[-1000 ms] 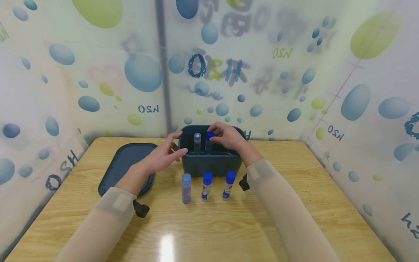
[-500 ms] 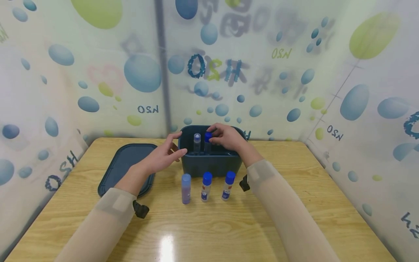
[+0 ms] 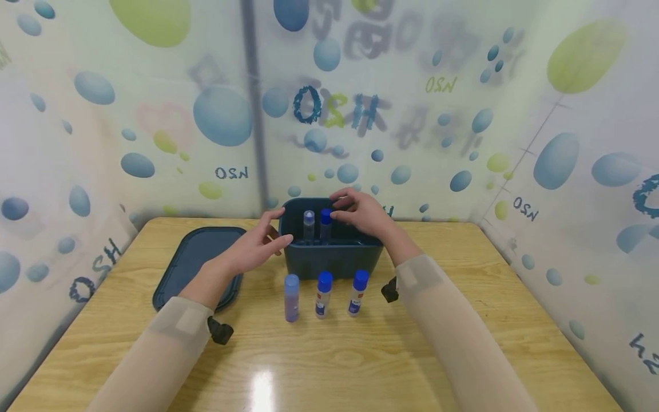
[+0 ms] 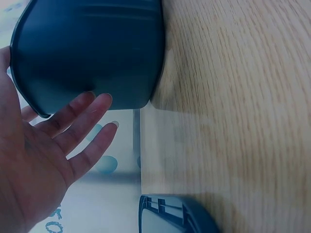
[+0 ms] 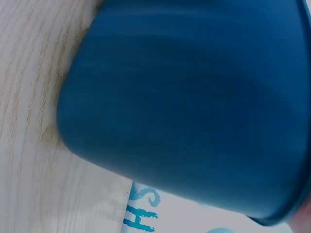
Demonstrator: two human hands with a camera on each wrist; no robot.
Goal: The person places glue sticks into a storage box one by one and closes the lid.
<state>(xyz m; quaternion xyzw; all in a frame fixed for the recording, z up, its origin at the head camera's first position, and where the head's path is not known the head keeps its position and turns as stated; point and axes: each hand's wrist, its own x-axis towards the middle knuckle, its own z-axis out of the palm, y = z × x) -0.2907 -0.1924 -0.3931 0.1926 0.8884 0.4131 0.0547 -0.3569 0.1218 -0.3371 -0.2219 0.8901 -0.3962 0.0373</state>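
Note:
A dark blue plastic bin (image 3: 332,262) stands on the table, with two glue sticks upright inside. One glue stick has a clear cap (image 3: 309,217), the other a blue cap (image 3: 326,216); their lower ends are hidden by the front wall. My right hand (image 3: 362,214) reaches over the bin's right side, its fingers loosely bent and thumb tip right beside the blue cap. Against the bin's left end rests my left hand (image 3: 254,246), thumb at the front rim; the left wrist view shows its fingers (image 4: 80,126) extended along the wall.
In front of the bin stand a translucent purple-blue glue stick (image 3: 291,300) and two white glue sticks with blue caps, one in the middle (image 3: 322,296) and one at right (image 3: 357,294). A dark lid (image 3: 206,257) lies at left. A patterned curtain (image 3: 432,143) hangs behind.
My right hand has let go of the blue-capped glue stick in the bin and drawn slightly right and up. My left hand stays at the bin's end.

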